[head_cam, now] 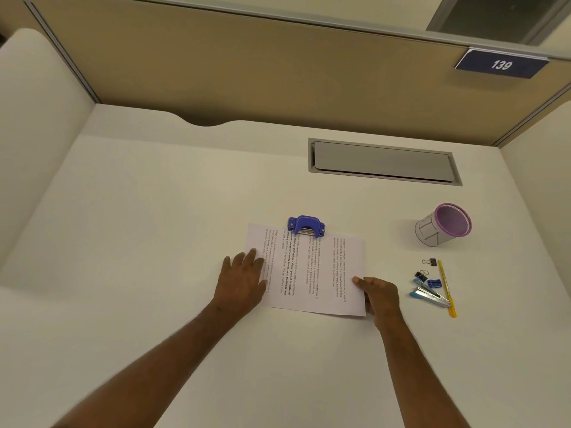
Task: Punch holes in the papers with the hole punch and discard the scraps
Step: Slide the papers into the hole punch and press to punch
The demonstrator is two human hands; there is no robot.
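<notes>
Printed papers (312, 273) lie flat on the white desk (154, 242), their far edge pushed into the mouth of a blue hole punch (306, 225). My left hand (242, 278) rests flat with straight fingers on the papers' left edge. At the near right edge, my right hand (378, 296) pinches the papers, thumb on top and fingers underneath. Neither hand touches the hole punch.
A purple-rimmed mesh cup (445, 224) lies tilted at the right. Below it sit binder clips (425, 270), a blue stapler (429, 293) and a yellow pen (445, 287). A grey cable hatch (383, 160) is set into the desk behind. Partition walls enclose the desk.
</notes>
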